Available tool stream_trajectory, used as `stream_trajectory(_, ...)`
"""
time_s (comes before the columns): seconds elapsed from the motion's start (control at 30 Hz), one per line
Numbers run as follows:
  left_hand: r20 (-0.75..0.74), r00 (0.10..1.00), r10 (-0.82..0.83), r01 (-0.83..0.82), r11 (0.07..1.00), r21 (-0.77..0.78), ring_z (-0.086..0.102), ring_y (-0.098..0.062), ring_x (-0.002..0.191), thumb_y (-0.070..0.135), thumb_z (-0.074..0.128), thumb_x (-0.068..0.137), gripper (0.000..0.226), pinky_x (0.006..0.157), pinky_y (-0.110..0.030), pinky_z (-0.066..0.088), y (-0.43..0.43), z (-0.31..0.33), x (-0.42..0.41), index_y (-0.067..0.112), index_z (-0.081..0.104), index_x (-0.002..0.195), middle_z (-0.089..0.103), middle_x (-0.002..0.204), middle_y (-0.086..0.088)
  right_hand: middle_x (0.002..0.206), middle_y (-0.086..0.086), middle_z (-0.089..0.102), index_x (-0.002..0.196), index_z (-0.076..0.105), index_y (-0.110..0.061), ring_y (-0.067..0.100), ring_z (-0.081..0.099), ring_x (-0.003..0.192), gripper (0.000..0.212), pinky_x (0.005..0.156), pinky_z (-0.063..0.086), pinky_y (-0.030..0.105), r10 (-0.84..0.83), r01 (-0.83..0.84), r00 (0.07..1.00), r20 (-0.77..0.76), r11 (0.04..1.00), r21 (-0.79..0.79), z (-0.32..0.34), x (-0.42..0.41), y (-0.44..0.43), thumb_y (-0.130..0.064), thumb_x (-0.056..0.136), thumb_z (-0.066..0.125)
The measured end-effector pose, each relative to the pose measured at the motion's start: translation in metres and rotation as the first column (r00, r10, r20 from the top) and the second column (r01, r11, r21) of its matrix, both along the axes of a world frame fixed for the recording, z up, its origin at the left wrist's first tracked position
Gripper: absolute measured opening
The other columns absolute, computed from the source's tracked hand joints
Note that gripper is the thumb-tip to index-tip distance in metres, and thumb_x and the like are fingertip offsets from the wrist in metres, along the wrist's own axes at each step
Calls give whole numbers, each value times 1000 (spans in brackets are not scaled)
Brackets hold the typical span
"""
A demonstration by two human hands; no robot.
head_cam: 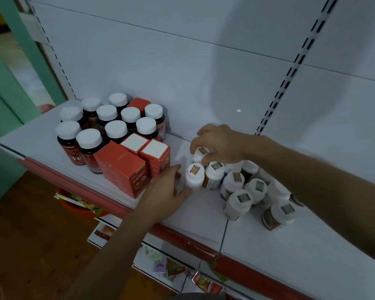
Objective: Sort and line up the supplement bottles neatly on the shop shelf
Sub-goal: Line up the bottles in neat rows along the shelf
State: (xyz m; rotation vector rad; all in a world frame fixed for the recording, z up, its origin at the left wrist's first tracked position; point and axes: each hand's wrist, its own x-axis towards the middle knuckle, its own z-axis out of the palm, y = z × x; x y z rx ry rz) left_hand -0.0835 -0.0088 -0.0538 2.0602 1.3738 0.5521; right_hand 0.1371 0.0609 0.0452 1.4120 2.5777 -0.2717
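Step in hand: judging by the grips, two bottles from the white group are being set into a row near the middle of the shelf (204, 215), just right of the red boxes (126, 169).
Right hand (220, 144): fingers curled down over the cap of the rear white bottle (200, 153), gripping it from above, close to the shelf's back edge.
Left hand (165, 189): thumb and fingers curve round the left side of the front white bottle (194, 177), which stands upright just in front of the rear one.
Doing it well: keep both bottles upright and slide them, don't lift; square them one behind the other, parallel to the boxes' side, leaving a narrow gap so the boxes are not nudged.
Risk: the right forearm reaches over the loose white bottles (256, 189); several already lean, and a low sweep could tip them towards the front edge.
Left to do: this cluster is unaligned, so most of the sorting seems ahead.
Already grouped: dark bottles (108, 124) with white caps stand in rows at the left back corner.
Surface: smooth white shelf with a red front strip; bottles should slide easily.
Room: white back panel (160, 72), slotted upright (294, 66), a lower shelf (152, 263) with packets, wooden floor (30, 234), green wall (4, 105).
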Motion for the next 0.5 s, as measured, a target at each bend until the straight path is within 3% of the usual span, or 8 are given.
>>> stream_trajectory(0.1,56,996,-71,75,995,-63,54,-17,125,45,83,74,107,104,-41,48,6,1,14,24,22,160,47,149,4,132,-5,61,137,58,-32,23,27,148,38,117,22,51,42,-40,999,26,997,-61,-1,-4,-5,-41,100,57)
stream_trajectory(0.2,87,985,-148,152,987,-42,48,-9,132,40,90,61,118,107,-37,46,13,1,25,32,23,158,45,150,14,130,3,64,136,61,-19,24,52,125,41,111,36,46,-36,23,958,-286,999,-47,3,1,-22,-36,103,44)
stream_trajectory(0.3,133,972,-192,198,979,-40,52,-2,126,35,93,59,117,101,-31,48,20,4,29,39,24,154,46,144,27,135,1,61,138,57,-20,20,51,125,35,106,38,31,-230,343,806,-546,932,114,8,31,-69,-27,105,51)
stream_trajectory(0.4,161,961,-225,238,969,-71,57,-1,121,40,95,55,115,97,-29,50,27,6,29,46,28,149,55,136,28,138,-7,56,136,55,-31,15,46,130,42,107,40,37,-386,571,684,-620,812,124,2,60,-138,-44,97,59)
stream_trajectory(0.5,143,963,-228,244,963,-110,59,-1,116,50,96,49,121,92,-27,50,28,10,34,46,27,149,57,134,27,143,-13,47,140,48,-41,14,37,137,71,111,37,41,-479,635,638,-603,770,61,-17,80,-182,-73,78,63)
